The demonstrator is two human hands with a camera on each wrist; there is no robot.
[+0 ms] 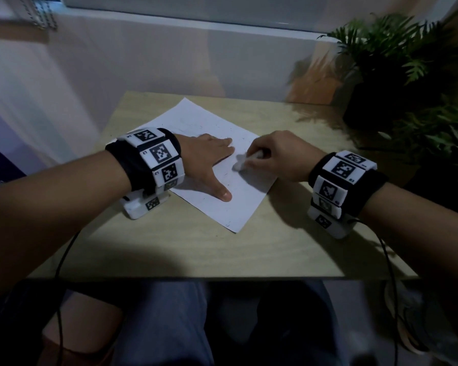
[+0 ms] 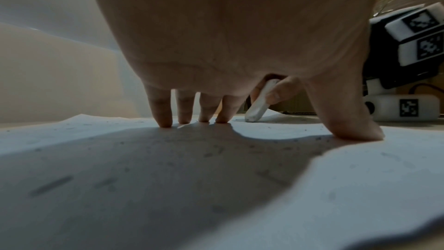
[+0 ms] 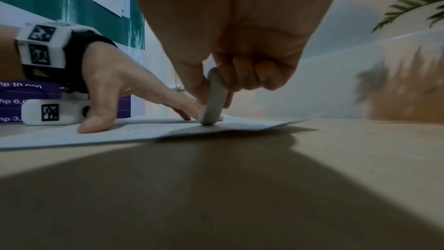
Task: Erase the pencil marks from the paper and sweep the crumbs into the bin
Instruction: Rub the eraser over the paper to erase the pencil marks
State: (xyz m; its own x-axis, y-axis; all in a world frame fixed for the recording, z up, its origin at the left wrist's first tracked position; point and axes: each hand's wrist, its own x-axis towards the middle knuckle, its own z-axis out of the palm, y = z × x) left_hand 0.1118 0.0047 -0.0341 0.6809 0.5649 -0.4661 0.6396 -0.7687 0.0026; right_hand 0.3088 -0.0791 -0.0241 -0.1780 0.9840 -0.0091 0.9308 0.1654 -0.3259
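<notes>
Right hand (image 1: 280, 157) pinches eraser (image 1: 242, 161) on paper (image 1: 238, 196); left hand (image 1: 212, 157) flat, pinning it at 9 o'clock. Risk: hard rubbing creases the unpinned edge, scatters crumbs (image 2: 211, 154) onto table (image 1: 169, 249).

Light wooden table (image 1: 288, 249) under angled paper (image 1: 238, 204).

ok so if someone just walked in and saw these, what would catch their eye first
Probably the white sheet of paper lying askew in the middle of the wooden table, with the left hand spread flat on it. Just beside it, the right hand pinches a white eraser with its tip down on the sheet. After that, the checker-marked wristbands on both wrists and the dark green plant at the far right corner.
</notes>
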